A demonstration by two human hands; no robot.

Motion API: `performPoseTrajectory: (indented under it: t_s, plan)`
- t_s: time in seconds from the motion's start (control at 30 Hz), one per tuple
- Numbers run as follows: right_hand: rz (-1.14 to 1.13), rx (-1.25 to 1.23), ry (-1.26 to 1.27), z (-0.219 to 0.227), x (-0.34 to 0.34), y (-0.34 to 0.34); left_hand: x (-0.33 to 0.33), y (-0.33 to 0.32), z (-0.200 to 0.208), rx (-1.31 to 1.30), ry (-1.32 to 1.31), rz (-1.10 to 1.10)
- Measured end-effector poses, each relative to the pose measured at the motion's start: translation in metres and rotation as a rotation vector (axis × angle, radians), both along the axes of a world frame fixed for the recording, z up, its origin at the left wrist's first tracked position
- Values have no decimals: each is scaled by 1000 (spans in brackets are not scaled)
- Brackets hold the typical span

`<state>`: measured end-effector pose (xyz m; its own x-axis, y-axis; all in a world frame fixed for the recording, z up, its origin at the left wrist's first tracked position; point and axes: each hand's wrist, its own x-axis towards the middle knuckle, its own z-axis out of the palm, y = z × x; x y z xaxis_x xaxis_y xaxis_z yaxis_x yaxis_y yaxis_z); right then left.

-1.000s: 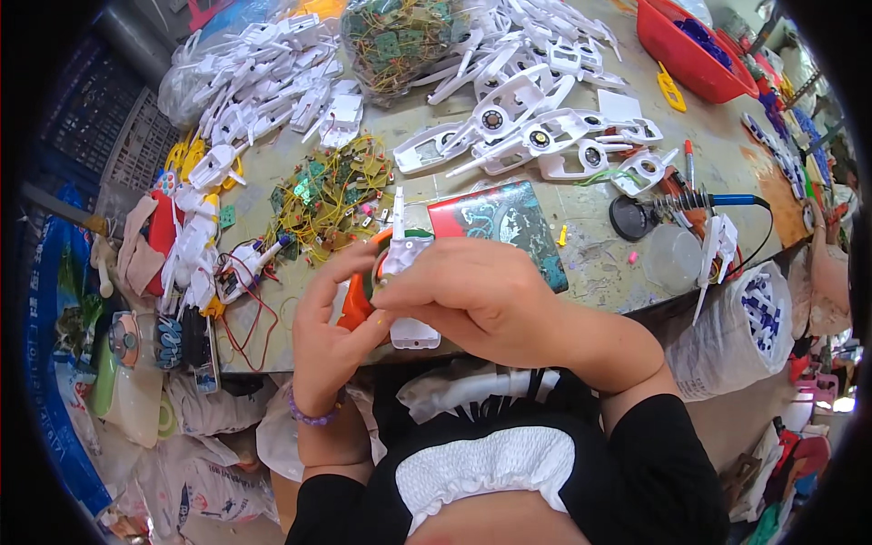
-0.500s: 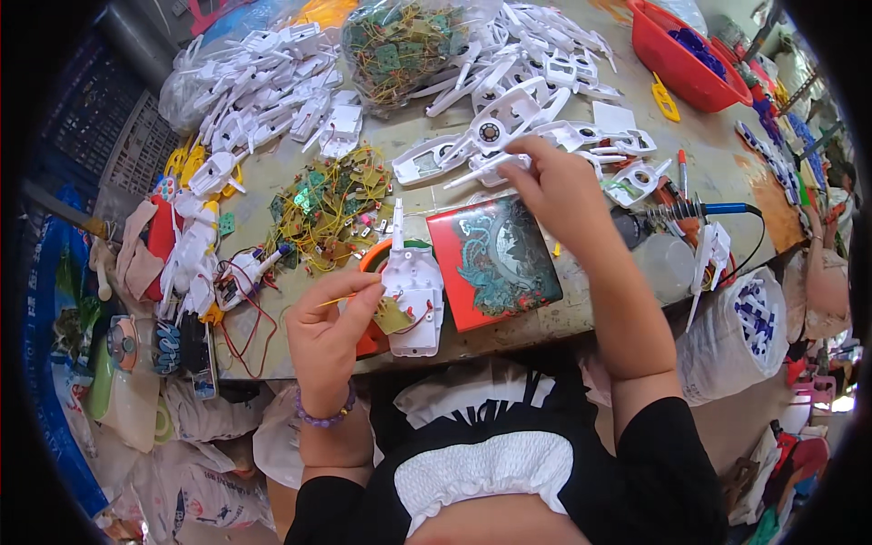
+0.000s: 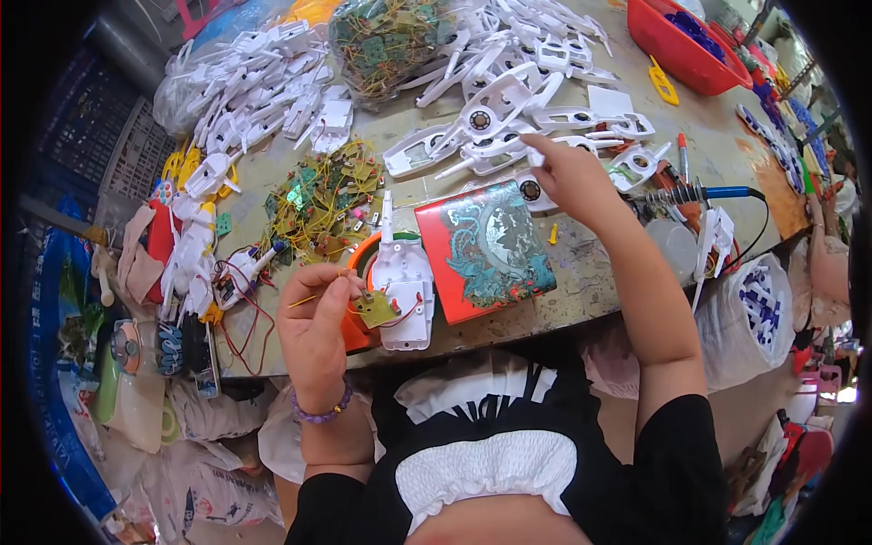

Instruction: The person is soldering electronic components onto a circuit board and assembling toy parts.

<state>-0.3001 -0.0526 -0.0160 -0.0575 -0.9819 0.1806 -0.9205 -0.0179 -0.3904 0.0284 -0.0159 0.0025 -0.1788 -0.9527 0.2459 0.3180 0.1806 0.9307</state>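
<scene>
My left hand [image 3: 313,313] pinches a small green circuit board [image 3: 374,310] with thin wires between thumb and fingers. Beside it, a white plastic casing half [image 3: 405,289] with a long narrow tip rests over an orange round holder [image 3: 361,259]; a red wire runs from the board to the casing. At the near side of the heap, my right hand [image 3: 579,182] is closed on a white plastic shell [image 3: 530,188] with a round dark speaker-like disc, partly hidden by the fingers. A red box with a dark picture [image 3: 489,250] lies between the hands.
Loose circuit boards [image 3: 322,204] lie left of centre, and a bag of boards [image 3: 389,45] stands behind. White casings [image 3: 272,82] are heaped at the back. A soldering iron [image 3: 727,193] lies at right, below a red basin [image 3: 686,50].
My right hand has closed on the white shell and shifted slightly right. The left hand has moved a little left with the board, which now shows flatter. The whole view has shifted slightly.
</scene>
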Motion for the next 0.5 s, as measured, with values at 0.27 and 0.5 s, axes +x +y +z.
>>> performPoseTrajectory:
  t_s: [0.27,0.5]
  plan:
    - [199,74,294,-19,-6,-24,-1,9,2,12,-57,33]
    - [-94,-333,352,42,10,3,3,14,6,-52,-321,133]
